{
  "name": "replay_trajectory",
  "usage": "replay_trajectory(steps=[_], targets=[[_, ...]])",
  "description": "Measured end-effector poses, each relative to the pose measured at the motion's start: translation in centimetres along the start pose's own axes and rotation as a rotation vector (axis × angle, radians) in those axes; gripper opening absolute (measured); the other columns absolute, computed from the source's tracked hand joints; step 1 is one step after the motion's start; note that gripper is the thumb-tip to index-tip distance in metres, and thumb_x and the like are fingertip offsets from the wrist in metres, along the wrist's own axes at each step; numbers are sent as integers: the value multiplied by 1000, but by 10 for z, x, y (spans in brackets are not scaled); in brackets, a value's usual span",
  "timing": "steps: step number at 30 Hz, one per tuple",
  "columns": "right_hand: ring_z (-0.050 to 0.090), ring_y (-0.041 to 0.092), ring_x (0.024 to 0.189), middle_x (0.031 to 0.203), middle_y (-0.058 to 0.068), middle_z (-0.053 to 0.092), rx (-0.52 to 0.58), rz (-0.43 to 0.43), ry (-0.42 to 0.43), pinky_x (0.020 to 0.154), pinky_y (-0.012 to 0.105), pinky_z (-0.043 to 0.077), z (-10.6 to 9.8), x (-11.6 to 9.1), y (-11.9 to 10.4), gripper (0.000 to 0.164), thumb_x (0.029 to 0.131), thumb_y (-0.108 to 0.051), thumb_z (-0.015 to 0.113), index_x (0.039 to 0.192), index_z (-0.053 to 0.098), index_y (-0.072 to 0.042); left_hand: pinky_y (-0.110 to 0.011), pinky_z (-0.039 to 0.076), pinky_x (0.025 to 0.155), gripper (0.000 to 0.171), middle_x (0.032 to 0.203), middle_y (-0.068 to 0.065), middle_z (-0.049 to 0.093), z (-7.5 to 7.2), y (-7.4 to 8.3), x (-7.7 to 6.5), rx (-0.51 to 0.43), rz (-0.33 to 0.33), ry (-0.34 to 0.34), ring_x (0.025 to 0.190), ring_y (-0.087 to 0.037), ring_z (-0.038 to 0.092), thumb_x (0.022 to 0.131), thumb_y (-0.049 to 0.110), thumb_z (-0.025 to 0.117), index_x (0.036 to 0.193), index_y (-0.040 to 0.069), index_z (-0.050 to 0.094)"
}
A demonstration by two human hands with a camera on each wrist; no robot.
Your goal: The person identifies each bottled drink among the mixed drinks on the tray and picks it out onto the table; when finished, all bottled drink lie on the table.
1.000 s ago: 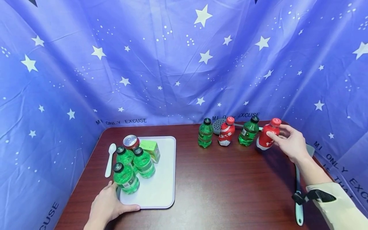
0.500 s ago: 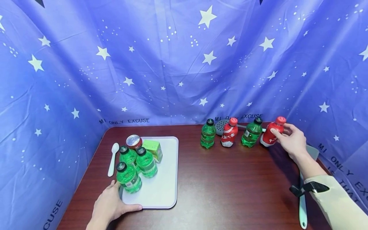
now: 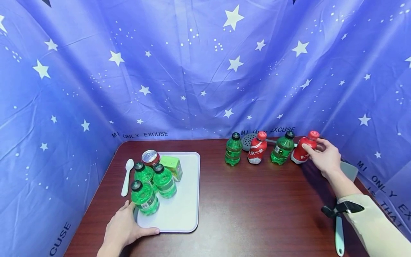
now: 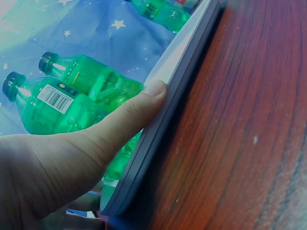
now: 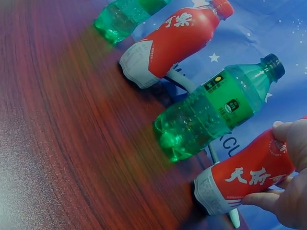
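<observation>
Red and roughly upright, the row's rightmost bottle (image 3: 299, 153) on the desk (image 3: 240, 200) is clasped from its right by the right hand (image 3: 326, 157), while well to its left the tray (image 3: 181, 210) is gripped at one corner by the left hand (image 3: 123, 228).

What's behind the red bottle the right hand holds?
Behind the red bottle runs a slim utensil handle: in the right wrist view, a stretch shows above the bottle and its pale tip below. The bottle covers the part between. Farther back hangs the starry curtain.
</observation>
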State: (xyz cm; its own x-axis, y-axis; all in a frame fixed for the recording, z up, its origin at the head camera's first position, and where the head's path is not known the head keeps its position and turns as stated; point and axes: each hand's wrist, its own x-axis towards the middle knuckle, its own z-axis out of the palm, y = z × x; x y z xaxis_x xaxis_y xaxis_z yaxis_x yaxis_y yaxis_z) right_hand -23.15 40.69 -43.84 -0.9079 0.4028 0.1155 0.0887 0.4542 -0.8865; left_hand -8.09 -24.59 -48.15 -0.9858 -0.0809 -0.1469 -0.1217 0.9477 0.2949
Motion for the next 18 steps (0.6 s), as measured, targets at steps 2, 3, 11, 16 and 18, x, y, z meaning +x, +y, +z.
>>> replay_trajectory(steps=[2, 3, 11, 16, 18], targets=[[58, -23, 69, 80, -37, 51, -9, -5, 3, 59, 16, 59, 1, 0, 1, 78, 98, -34, 77, 154, 44, 8, -71, 56, 93, 146, 149, -42, 52, 0, 0, 0, 0, -3, -3, 131, -59, 58, 45, 92, 85, 154, 2, 50], [58, -23, 69, 81, -37, 51, -13, -5, 4, 59, 16, 59, 1, 0, 2, 78, 98, -35, 77, 154, 44, 8, -71, 56, 93, 146, 149, -42, 52, 0, 0, 0, 1, -4, -4, 131, -59, 58, 45, 92, 85, 154, 2, 50], [59, -24, 70, 84, -36, 52, -15, -14, -12, 61, 17, 60, 1, 3, 4, 80, 98, -38, 77, 154, 44, 8, -71, 56, 93, 147, 148, -43, 52, -1, 1, 1, 11, -14, -11, 130, -59, 58, 45, 92, 85, 154, 1, 49], [59, -23, 70, 85, -35, 53, -6, -12, -25, 60, 17, 60, -1, 5, 6, 79, 98, -36, 77, 153, 42, 8, -71, 56, 93, 148, 148, -43, 52, -1, 1, 1, 14, -14, -9, 130, -59, 58, 44, 93, 84, 154, 0, 50], [58, -24, 70, 89, -29, 56, -29, -13, -29, 60, 16, 59, -2, 6, 6, 79, 98, -38, 77, 153, 43, 7, -70, 56, 92, 148, 147, -43, 53, -1, 1, 1, 13, -10, -2, 129, -58, 59, 44, 93, 84, 153, 1, 50]])
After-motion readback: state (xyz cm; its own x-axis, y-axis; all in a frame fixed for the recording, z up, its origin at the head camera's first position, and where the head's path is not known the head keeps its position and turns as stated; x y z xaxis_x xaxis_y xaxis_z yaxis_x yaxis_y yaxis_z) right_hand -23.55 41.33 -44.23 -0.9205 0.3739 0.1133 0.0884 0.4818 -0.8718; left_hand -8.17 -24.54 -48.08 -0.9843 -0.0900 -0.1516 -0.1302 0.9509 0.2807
